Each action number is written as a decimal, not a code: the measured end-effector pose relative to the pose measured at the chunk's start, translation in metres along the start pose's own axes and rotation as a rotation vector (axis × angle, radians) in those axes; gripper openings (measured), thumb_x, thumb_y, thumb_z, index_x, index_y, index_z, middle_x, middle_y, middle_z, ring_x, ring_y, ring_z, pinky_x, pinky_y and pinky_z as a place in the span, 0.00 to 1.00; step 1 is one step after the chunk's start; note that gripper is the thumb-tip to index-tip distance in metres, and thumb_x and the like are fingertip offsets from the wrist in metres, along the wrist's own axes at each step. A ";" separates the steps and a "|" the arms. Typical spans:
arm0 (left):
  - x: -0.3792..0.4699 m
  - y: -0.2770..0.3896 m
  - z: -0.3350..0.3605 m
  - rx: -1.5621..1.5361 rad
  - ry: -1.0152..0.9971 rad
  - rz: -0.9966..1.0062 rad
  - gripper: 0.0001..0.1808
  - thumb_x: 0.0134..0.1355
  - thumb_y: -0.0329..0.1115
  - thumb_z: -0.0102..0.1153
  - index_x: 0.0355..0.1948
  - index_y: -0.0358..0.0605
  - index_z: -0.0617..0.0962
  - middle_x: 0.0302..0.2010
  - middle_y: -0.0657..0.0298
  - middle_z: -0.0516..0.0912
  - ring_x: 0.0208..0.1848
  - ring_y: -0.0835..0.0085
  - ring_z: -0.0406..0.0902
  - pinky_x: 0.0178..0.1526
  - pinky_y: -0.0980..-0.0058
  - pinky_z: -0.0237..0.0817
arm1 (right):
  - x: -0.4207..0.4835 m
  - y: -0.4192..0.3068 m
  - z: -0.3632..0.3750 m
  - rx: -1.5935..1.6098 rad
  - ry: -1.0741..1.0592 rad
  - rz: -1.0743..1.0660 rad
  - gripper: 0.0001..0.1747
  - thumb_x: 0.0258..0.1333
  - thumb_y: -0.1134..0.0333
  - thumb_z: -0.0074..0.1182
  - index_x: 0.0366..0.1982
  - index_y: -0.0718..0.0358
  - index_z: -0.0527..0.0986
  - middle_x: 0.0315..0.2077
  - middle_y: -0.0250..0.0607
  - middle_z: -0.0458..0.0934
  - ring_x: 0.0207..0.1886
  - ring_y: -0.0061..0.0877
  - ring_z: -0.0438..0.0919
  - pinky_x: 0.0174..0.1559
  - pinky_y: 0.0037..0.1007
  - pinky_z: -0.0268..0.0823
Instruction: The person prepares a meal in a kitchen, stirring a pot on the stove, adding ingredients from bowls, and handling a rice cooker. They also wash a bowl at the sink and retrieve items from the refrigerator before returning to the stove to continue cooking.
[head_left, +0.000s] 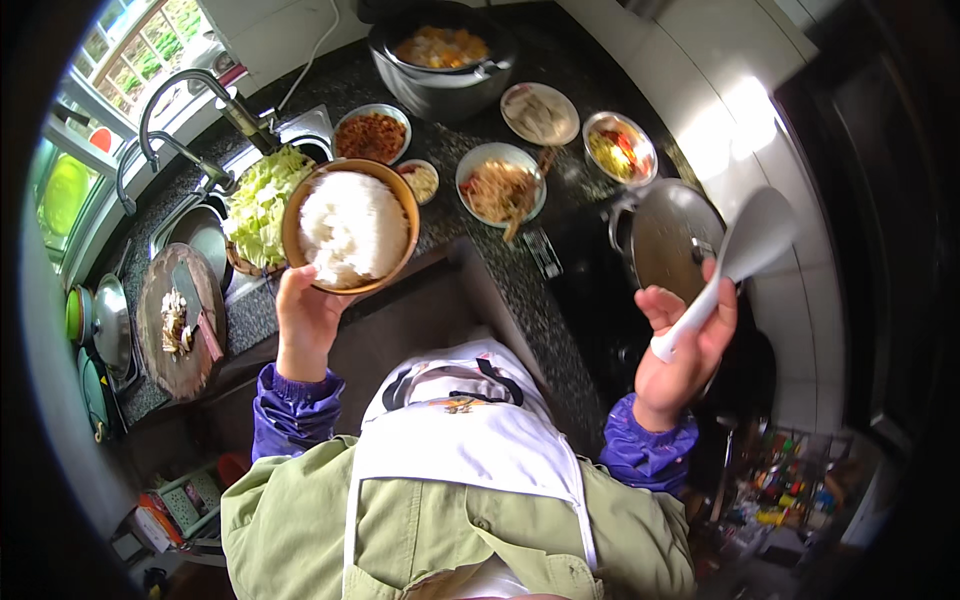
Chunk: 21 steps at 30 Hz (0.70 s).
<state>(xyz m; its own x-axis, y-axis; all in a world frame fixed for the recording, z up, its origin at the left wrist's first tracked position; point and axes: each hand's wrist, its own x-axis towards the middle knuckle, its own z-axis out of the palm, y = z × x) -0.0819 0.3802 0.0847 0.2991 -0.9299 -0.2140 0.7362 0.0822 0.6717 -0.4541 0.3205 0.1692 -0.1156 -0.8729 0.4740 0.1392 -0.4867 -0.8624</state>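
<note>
My left hand (306, 321) holds a brown bowl (410, 255) by its near rim. White cooked rice (352, 225) fills the bowl, which is raised above the counter's front edge. In my right hand (679, 367) is a white rice paddle (739, 259); its handle crosses the palm and fingers, and its broad end points up and away. Just beyond that hand a metal wok (667, 240) sits on the black cooktop, partly hidden by the fingers and the paddle. Cut cabbage (262, 206) in a basket lies left of the bowl, partly covered by it.
Behind stand a rice cooker pot (442, 82), a bowl of reddish minced food (371, 135), a bowl of shredded food (499, 187), a plate of pale slices (538, 112) and a metal bowl of chopped peppers (619, 150). A cleaver (196, 307) rests on a round chopping board (161, 281) near the sink faucet (187, 79).
</note>
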 end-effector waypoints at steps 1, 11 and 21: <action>0.013 0.002 0.005 0.033 0.000 0.008 0.34 0.58 0.37 0.51 0.65 0.36 0.62 0.62 0.50 0.72 0.62 0.53 0.72 0.60 0.51 0.70 | 0.016 0.014 0.019 -0.071 0.002 0.041 0.37 0.60 0.73 0.45 0.69 0.62 0.47 0.64 0.58 0.58 0.32 0.32 0.81 0.34 0.28 0.78; 0.165 0.050 0.028 0.092 -0.027 -0.012 0.35 0.58 0.38 0.53 0.66 0.37 0.61 0.60 0.51 0.72 0.60 0.60 0.74 0.57 0.59 0.73 | 0.219 0.204 0.131 -0.735 -0.554 0.160 0.20 0.63 0.69 0.48 0.56 0.65 0.68 0.36 0.54 0.81 0.38 0.42 0.82 0.39 0.36 0.73; 0.290 0.080 0.065 0.293 -0.034 -0.075 0.40 0.51 0.36 0.53 0.68 0.43 0.60 0.60 0.55 0.71 0.58 0.62 0.75 0.53 0.61 0.76 | 0.316 0.223 0.215 -1.030 -0.854 -0.405 0.31 0.51 0.72 0.56 0.59 0.48 0.71 0.33 0.37 0.76 0.27 0.35 0.78 0.32 0.34 0.74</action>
<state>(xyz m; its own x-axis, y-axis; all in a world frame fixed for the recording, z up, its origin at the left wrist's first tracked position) 0.0243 0.0937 0.1221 0.2262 -0.9414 -0.2501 0.5476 -0.0895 0.8320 -0.2481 -0.0706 0.1652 0.7057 -0.6114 0.3580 -0.5788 -0.7889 -0.2062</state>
